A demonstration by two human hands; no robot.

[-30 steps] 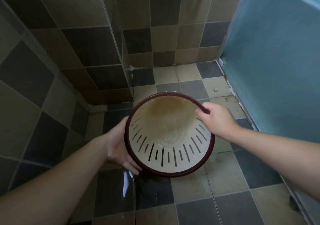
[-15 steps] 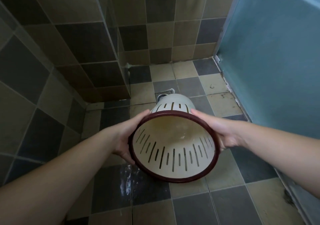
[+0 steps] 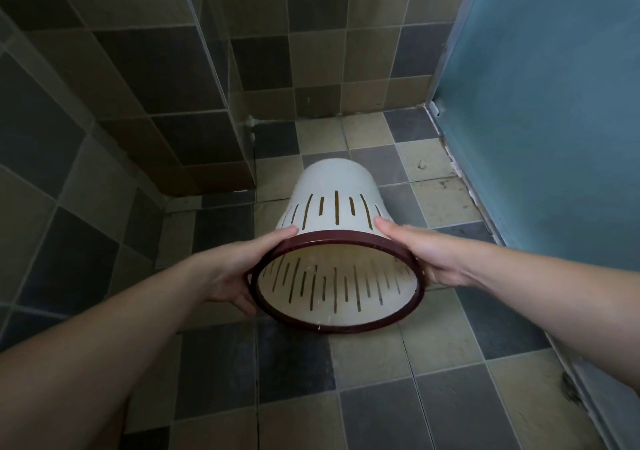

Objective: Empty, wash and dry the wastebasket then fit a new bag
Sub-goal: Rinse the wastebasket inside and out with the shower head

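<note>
Left hand (image 3: 228, 273): thumb laid along outer wall just above rim, other fingers curled under rim, gripping. Right hand (image 3: 429, 255): thumb pressed on wall by rim, remaining fingers hidden behind the wastebasket (image 3: 334, 207), so can't tell their spread. Held between both hands at rim, off the tiled floor (image 3: 381, 397), tipped on its side: dark red rim (image 3: 332, 236) and open mouth facing camera, closed base pointing away toward the corner. White slotted wall, brownish stain inside. Blue panel (image 3: 554, 103) at right, tiled wall (image 3: 138, 85) at left.
</note>
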